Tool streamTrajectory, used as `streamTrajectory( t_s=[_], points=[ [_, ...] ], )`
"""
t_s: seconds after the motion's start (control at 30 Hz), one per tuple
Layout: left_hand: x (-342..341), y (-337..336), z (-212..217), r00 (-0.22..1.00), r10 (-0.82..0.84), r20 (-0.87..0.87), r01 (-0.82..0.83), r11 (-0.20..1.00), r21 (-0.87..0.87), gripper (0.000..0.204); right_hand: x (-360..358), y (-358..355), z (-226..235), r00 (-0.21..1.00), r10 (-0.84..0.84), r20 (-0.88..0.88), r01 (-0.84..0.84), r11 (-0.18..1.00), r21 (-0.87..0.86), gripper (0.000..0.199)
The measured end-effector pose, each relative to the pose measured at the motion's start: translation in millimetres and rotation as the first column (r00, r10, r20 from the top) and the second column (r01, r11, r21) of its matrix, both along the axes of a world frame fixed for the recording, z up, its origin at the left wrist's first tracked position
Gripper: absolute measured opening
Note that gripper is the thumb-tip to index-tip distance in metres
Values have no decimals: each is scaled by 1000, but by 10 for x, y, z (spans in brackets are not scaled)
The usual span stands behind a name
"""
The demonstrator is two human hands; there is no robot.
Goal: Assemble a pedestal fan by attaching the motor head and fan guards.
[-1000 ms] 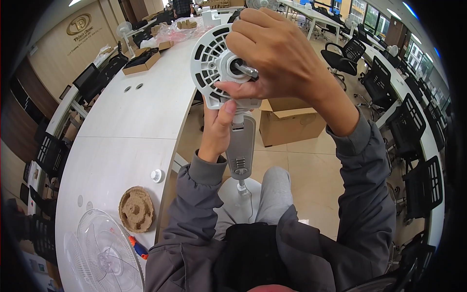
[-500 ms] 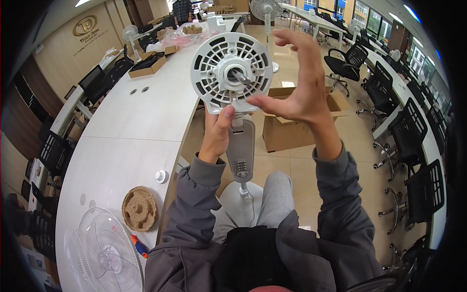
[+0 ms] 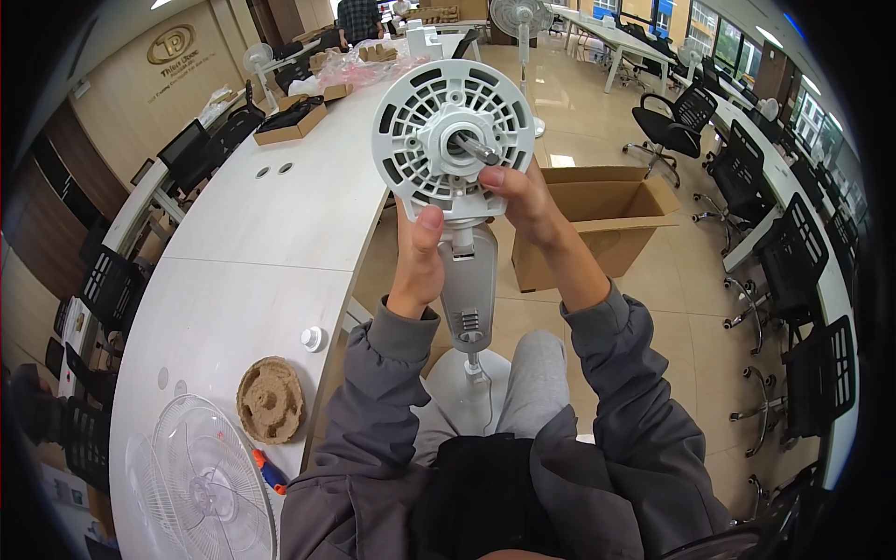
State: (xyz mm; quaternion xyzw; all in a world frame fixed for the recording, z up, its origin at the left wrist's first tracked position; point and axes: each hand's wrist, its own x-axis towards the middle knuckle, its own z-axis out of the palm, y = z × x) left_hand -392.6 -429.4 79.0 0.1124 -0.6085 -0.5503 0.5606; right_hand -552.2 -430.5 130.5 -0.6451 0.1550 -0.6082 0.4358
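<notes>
Lowered from its open hover, the right hand now pinches beneath the shaft of the rigid, light plastic fan motor housing, while the left hand clamps the neck below it, the safest hold.

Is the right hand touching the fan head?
Touching. The head view shows the right hand with its fingertips pressed on the lower edge of the round fan head, beside the metal shaft.
</notes>
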Motion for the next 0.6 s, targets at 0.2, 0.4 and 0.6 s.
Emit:
streamTrajectory(
  t_s=[0.2,0.4,0.6],
  points=[
    [-57,88,-4,994,98,-56,-99,995,-13,92,20,55,-12,999,-26,27,25,999,23,75],
    [-50,150,90,991,126,-53,-126,992,4,93,44,151,50,998,-62,14,62,998,-17,74],
    [-41,125,90,998,31,-61,-31,999,8,91,17,153,109,983,-181,-7,179,979,-98,83]
  ],
)
